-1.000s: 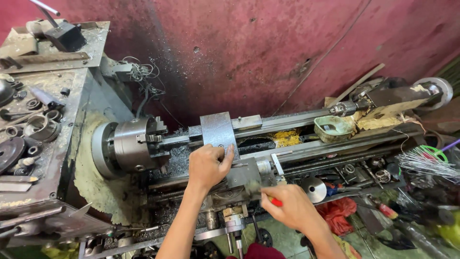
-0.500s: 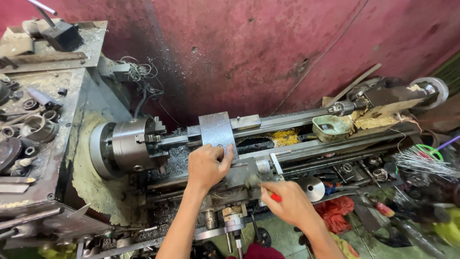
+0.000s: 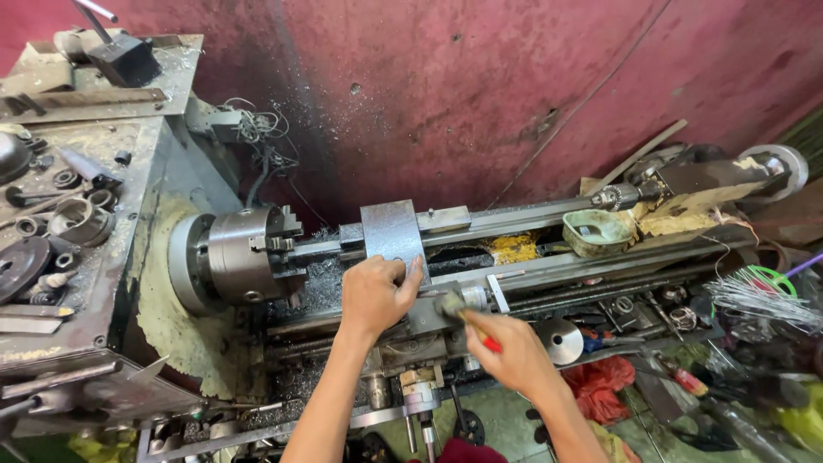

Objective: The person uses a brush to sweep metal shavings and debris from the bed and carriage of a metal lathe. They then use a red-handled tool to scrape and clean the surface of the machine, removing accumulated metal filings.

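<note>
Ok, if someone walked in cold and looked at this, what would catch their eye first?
Probably the grey metal block clamped on the lathe at centre, with the left hand resting on its lower edge. To its left sits the big steel chuck, and just right of the block the right hand holds a red-handled brush against the carriage. Behind it all stands a dark red wall.

The wall [image 3: 514,77] was dark magenta-red, streaked and mottled with black grime. The lathe [image 3: 154,257] was dull grey, its paint flaked to pale yellow-green patches. The chuck [image 3: 244,255] shone steel grey, and the block [image 3: 393,230] was plain grey metal speckled with dark spots. The brush [image 3: 467,319] had a red handle and dirty grey bristles. The cup [image 3: 598,231] was pale green, beside yellow chips [image 3: 513,249]. A red rag [image 3: 604,381] lay below
</note>
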